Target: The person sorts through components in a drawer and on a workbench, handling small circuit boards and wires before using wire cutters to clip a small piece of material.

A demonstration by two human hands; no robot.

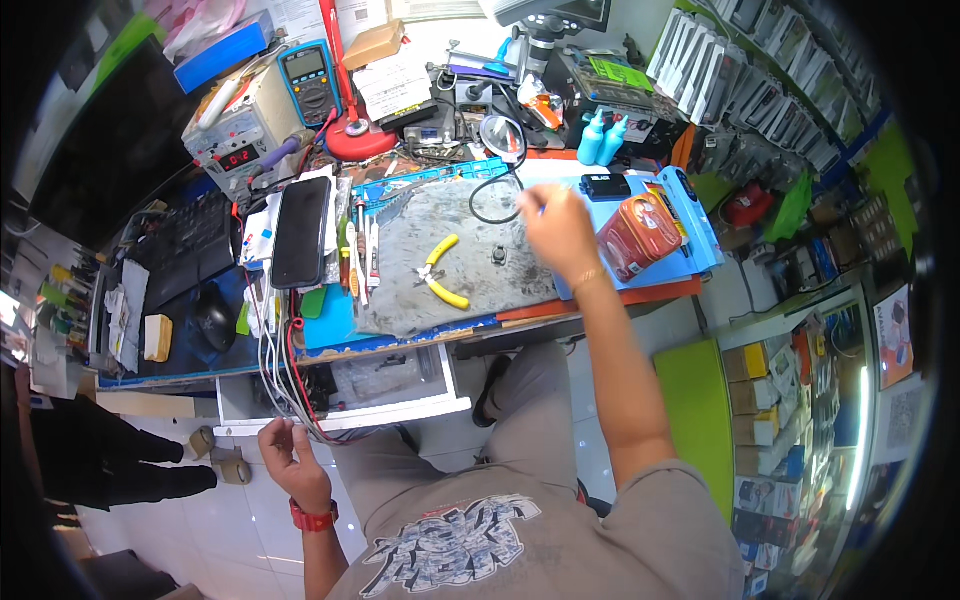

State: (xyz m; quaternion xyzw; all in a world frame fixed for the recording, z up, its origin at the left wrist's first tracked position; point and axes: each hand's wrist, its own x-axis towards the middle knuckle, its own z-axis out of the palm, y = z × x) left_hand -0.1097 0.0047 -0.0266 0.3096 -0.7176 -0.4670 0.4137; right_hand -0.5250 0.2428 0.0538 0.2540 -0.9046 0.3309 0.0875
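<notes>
My right hand [560, 235] is over the right side of the grey work mat [400, 305], fingers pinched together. A thin black cable [480, 213] loops down from the back of the bench and ends at its fingertips. Below and left of it, a small black part [498, 256] lies on the mat, beside yellow-handled cutting pliers [458, 298] with their handles spread. Low in front of the open drawer [400, 412] hangs my left hand [290, 460], its fingers loosely curled, thumb apart, nothing visible in them. Several white and red cables [275, 370] run down close to it.
A black phone [302, 232] and several screwdrivers [361, 255] lie left of the mat. To the right, a red tin [640, 238] stands on a blue tray [705, 245], with blue bottles [600, 140] behind. A multimeter [310, 80] leans near the power supply [240, 140]. Someone's legs [130, 455] show at left.
</notes>
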